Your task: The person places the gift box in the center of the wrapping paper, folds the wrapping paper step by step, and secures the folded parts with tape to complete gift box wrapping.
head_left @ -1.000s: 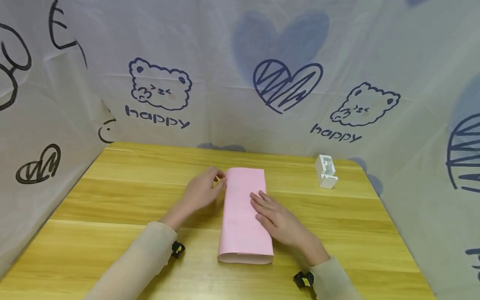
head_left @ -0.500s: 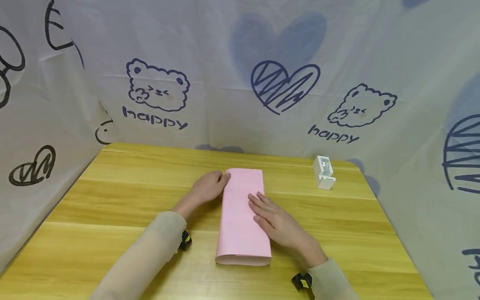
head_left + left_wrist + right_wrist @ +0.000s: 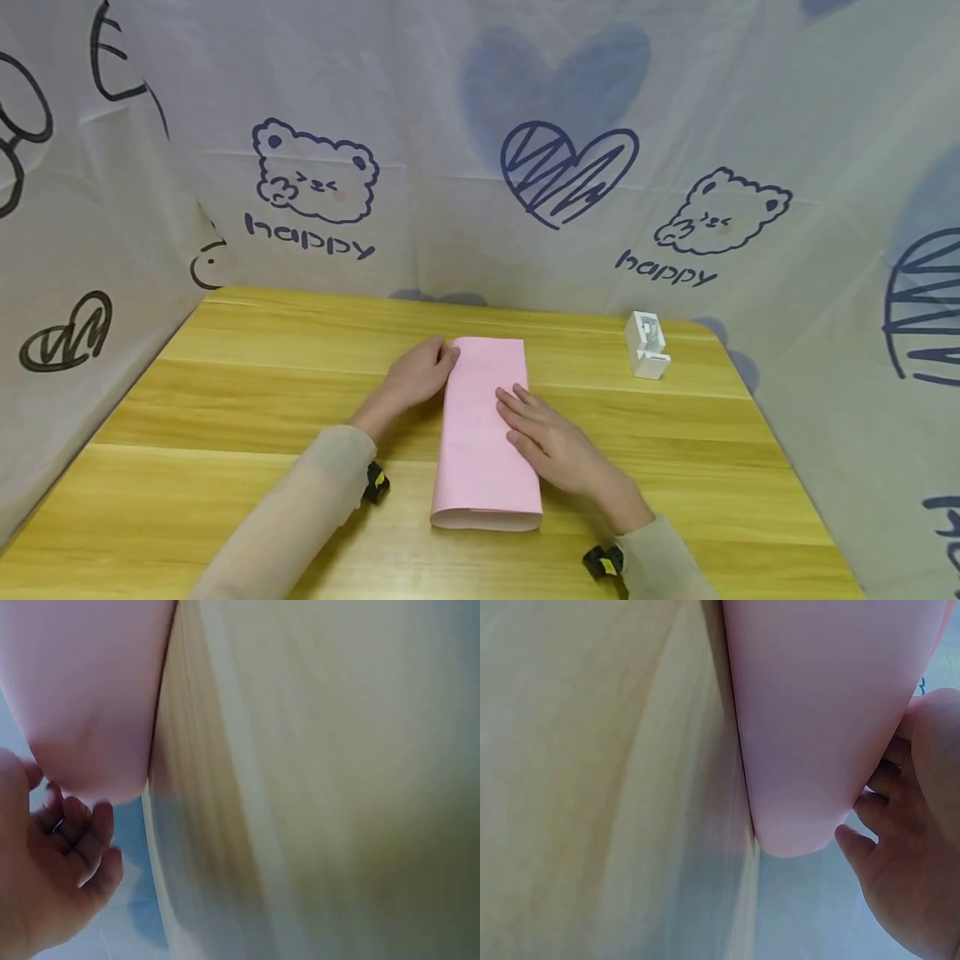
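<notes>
A pink sheet of paper (image 3: 483, 433), folded over lengthwise, lies on the wooden table with its near end gaping in a loose loop. My left hand (image 3: 420, 371) pinches its far left corner between thumb and curled fingers; the left wrist view shows these fingers (image 3: 86, 832) at the end of the rounded fold. On the right part of the paper's top rests my right hand (image 3: 558, 446), its fingers extended and spread a little. From the right wrist view, the paper's side (image 3: 817, 735) bulges above the table, with the right hand's fingers lying over its upper edge.
A small white block-shaped object (image 3: 647, 346) with a notched front stands at the table's back right. Behind the wooden table (image 3: 225, 400) hangs a pale cloth (image 3: 442, 233) printed with bears and hearts. Small black wrist cameras sit under both sleeves.
My left hand has shifted slightly right onto the paper's far left corner, its thumb now over the edge and its fingers curled in. The right hand stays in place on the paper.
</notes>
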A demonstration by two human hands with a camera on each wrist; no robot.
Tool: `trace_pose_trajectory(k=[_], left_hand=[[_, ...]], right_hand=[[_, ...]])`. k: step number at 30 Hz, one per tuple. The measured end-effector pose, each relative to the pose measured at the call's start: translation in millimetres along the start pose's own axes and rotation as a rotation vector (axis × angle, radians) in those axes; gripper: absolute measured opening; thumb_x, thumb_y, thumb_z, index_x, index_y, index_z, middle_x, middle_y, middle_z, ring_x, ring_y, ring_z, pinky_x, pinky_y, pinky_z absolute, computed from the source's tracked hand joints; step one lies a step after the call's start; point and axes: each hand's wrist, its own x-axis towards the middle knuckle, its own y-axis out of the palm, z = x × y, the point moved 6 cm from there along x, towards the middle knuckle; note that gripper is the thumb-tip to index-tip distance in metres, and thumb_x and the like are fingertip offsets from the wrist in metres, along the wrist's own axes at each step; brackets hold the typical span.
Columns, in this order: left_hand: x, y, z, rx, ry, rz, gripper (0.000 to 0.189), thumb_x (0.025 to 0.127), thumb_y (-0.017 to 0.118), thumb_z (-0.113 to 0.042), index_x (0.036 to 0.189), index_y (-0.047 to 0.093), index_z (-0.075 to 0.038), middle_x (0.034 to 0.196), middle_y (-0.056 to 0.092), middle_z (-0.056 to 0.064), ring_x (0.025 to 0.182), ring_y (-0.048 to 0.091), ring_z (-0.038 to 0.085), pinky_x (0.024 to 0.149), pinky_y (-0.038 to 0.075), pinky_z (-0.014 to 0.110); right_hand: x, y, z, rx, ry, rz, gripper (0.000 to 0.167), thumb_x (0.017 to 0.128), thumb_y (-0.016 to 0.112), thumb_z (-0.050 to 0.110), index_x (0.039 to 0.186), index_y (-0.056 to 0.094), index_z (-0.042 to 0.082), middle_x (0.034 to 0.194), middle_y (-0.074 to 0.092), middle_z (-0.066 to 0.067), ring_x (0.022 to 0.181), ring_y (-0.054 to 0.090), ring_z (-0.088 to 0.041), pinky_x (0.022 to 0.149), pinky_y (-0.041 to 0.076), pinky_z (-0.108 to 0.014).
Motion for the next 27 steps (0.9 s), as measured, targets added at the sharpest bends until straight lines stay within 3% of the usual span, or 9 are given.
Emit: trace_pose_trajectory(k=[3,7,10,14,17,22,24,27], left_hand=[[4.8,-4.2,-0.1,0.18,0.073,-0.03,0.043,0.109,0.043,-0.046,0.086,0.057,-0.013,0.076,0.057,0.003,0.068,0.055,0.022,0.068,0.049,0.039],[10.8,-5.1,-0.2,0.367,0.166,-0.006,0.048,0.109,0.039,-0.052,0.083,0.055,-0.015,0.077,0.058,0.001,0.076,0.058,0.023,0.093,0.049,0.049],[13.1,-3.7,-0.3,0.422,0.205,0.037,0.049,0.11,0.037,-0.051,0.088,0.06,-0.014,0.089,0.068,0.005,0.091,0.066,0.027,0.108,0.044,0.056],[15.1,-1.7,-0.9,0.431,0.221,0.068,0.048,0.111,0.035,-0.044,0.097,0.068,-0.011,0.108,0.075,0.01,0.11,0.069,0.032,0.115,0.04,0.06],[16.2,-1.7,-1.3,0.386,0.202,0.069,0.045,0.111,0.035,-0.04,0.096,0.067,-0.011,0.099,0.074,0.009,0.104,0.07,0.031,0.115,0.04,0.061],[17.0,-2.5,-2.4,0.316,0.173,0.058,0.037,0.11,0.04,-0.034,0.085,0.057,-0.013,0.072,0.057,0.004,0.072,0.059,0.025,0.093,0.052,0.051],[17.1,-2.0,-3.2,0.312,0.174,0.056,0.035,0.11,0.041,-0.033,0.084,0.055,-0.013,0.07,0.053,0.003,0.068,0.054,0.023,0.082,0.051,0.047],[17.9,-2.9,-4.4,0.321,0.182,0.043,0.035,0.11,0.041,-0.032,0.085,0.055,-0.012,0.071,0.054,0.003,0.067,0.055,0.023,0.077,0.051,0.046]], right_hand=[[0.0,-1,0,-0.001,0.008,0.003,0.05,0.113,0.044,0.031,0.158,0.044,0.01,0.168,0.031,0.003,0.158,0.023,-0.025,0.126,0.024,-0.05],[-0.2,-2,0,-0.007,0.014,0.008,0.05,0.113,0.044,0.031,0.158,0.044,0.011,0.168,0.031,0.003,0.158,0.023,-0.025,0.126,0.024,-0.05],[0.3,-3,1,-0.008,0.01,0.009,0.05,0.113,0.044,0.03,0.158,0.044,0.01,0.168,0.032,0.002,0.158,0.023,-0.025,0.126,0.024,-0.05],[0.5,-3,3,-0.006,0.009,0.009,0.05,0.113,0.044,0.03,0.158,0.044,0.01,0.168,0.032,0.001,0.158,0.023,-0.025,0.127,0.024,-0.05],[0.2,-3,3,-0.006,0.014,0.011,0.05,0.113,0.044,0.03,0.158,0.043,0.01,0.168,0.032,0.002,0.158,0.023,-0.025,0.127,0.024,-0.05],[0.4,-3,2,-0.011,0.016,0.015,0.05,0.113,0.044,0.031,0.159,0.043,0.011,0.168,0.031,0.003,0.158,0.022,-0.024,0.127,0.023,-0.049],[0.5,-2,2,-0.014,0.013,0.015,0.05,0.113,0.043,0.031,0.159,0.043,0.011,0.168,0.031,0.002,0.158,0.022,-0.024,0.127,0.024,-0.05],[0.6,-2,2,-0.018,0.009,0.013,0.05,0.113,0.043,0.031,0.159,0.043,0.01,0.168,0.032,0.002,0.158,0.023,-0.024,0.127,0.024,-0.05]])
